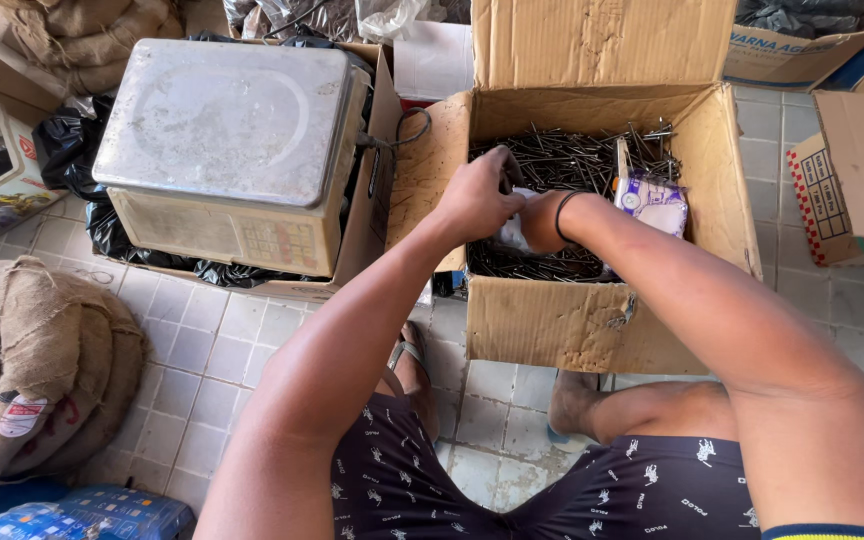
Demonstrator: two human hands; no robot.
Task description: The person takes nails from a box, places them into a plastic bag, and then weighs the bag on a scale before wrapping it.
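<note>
The left hand (477, 195) is reaching down into the open cardboard box (592, 325), fingers curled around the top edge of a small clear plastic bag (514, 235) and pinching it; the right hand (544, 222), a dark band at its wrist, is coming in from the other side with the bag between the two, but its fingers are hidden behind the wrist, so whether it is gripping or only steadying cannot be told. The bag is sitting directly under and between both hands, on top of the heap of dark nails (572, 160), near the middle of the box and slightly toward its left wall. The left hand is lying above the bag, the right beside it, both touching or nearly so. The nails are lying mostly crosswise, their long axes running left to right across the box. A white and purple packet (652, 200) is standing just right of the right wrist. Well to the left, a metal weighing scale (232, 140) is resting in another carton.
</note>
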